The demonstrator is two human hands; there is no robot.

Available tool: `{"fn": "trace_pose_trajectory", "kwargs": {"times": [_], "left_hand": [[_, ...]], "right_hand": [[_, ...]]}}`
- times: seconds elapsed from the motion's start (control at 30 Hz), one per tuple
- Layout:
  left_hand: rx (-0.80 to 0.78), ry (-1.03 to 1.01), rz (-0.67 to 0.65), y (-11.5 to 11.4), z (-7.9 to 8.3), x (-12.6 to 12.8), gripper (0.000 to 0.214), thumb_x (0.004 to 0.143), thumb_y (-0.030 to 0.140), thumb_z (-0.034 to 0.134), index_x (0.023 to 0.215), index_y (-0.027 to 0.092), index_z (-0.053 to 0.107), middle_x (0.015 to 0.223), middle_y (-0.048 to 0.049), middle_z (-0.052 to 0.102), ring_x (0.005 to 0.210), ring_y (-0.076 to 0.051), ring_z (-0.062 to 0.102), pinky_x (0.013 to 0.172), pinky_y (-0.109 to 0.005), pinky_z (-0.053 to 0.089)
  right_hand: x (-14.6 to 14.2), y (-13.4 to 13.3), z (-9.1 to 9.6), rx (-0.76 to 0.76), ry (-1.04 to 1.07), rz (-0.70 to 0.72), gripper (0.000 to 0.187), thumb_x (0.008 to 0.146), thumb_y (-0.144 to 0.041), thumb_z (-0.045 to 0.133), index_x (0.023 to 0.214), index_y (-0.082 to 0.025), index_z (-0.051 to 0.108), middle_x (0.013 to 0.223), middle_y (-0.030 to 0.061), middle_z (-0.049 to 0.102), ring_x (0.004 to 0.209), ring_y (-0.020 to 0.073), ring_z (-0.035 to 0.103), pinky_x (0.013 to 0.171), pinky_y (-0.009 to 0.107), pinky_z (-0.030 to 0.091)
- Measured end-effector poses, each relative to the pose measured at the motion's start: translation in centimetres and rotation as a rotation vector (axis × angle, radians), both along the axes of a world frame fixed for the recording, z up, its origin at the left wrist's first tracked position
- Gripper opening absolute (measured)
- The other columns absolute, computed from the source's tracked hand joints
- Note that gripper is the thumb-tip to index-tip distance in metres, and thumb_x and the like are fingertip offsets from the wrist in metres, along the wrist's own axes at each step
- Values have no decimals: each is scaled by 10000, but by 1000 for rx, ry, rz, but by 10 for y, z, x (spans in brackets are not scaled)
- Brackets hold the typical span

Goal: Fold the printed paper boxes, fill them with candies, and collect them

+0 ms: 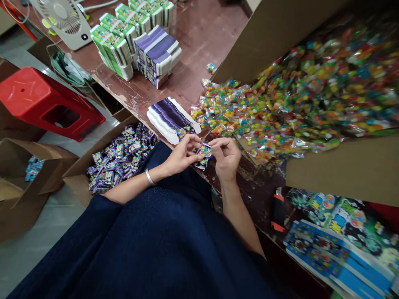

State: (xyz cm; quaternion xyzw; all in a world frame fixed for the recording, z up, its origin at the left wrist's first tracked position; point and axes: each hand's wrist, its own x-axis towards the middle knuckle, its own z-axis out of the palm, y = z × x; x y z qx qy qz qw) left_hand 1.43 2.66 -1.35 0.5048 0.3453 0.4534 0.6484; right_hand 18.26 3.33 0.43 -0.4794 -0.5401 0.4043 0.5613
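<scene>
Between my two hands is a small purple printed candy box (205, 153), held just above the table's front edge. My left hand (184, 154) grips its left side between thumb and fingers. At its upper right, the thumb and fingers of my right hand (225, 155) are pinched at the box's end; whether they also hold a candy packet is hidden. Just beyond my left hand lies a fanned row of flat purple boxes (170, 114). To the right, clear packets of colourful candies (230, 110) spill from a large cardboard box (249, 45) lying on its side.
Strapped bundles of green boxes (114, 50) and purple boxes (157, 52) stand at the back by a white fan (64, 18). A carton of filled purple boxes (120, 155) is at left, near a red stool (46, 99). An orange-black cutter (278, 211) lies at right beside printed sheets (336, 249).
</scene>
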Motion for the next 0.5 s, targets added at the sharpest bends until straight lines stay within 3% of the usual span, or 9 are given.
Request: {"fn": "trace_pose_trajectory", "kwargs": {"times": [0.13,0.23,0.33,0.5], "left_hand": [[118,107,39,-2,1,-4,419,923,275,720,1237,215,450,1111,-63,615,968,-139,661,776,-238,592],[177,162,12,-3,1,-6,458,925,218,687,1318,209,451,1196,-94,616,1027,-165,676,814,-269,614],[189,186,-12,-4,2,-7,516,933,234,691,1390,208,455,1224,-108,620,1024,-178,680,805,-283,623],[163,149,-25,-3,3,-9,541,961,303,694,1455,242,482,1166,-84,647,930,-155,662,749,-264,586]], "right_hand": [[7,4,5,-141,-53,29,277,790,-443,858,832,-229,687,842,15,738,791,180,703,747,318,593],[14,7,5,-178,-70,15,204,820,-398,829,801,-224,724,779,4,734,721,170,678,698,311,572],[17,7,3,-171,-75,11,205,844,-396,810,770,-226,722,748,-3,727,687,166,661,674,310,560],[17,4,4,-90,-122,58,191,896,-398,771,809,-232,737,873,25,772,828,195,721,798,348,590]]}}
